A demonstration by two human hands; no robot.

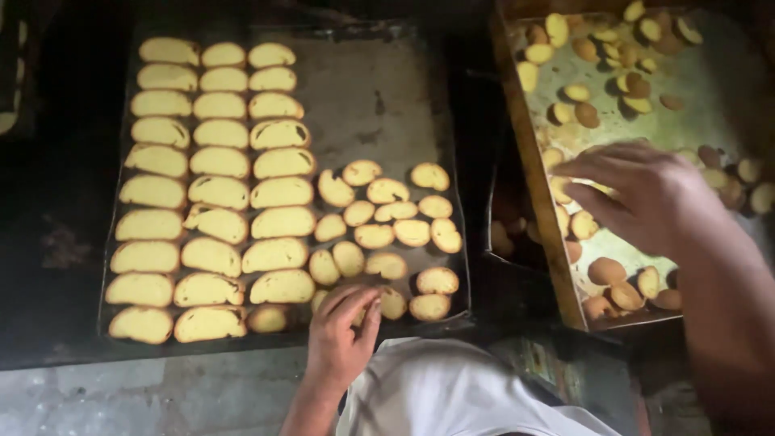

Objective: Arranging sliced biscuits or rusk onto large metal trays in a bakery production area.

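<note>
Head view: left hand palm-down on rusks.

From my remote seat, the surroundings read as dim and poorly lit. A dark, nearly black work surface spreads beneath and to the left of everything, with a rough, worn patch on it at the left. Along the bottom left I see a strip of pale grey concrete floor, mottled and scuffed. Between the two working areas there is a deep black gap where I cannot make out any detail. The top edge of the view falls into shadow, so no wall or window shows. Light is weak and warm, brightest toward the upper right.
</note>
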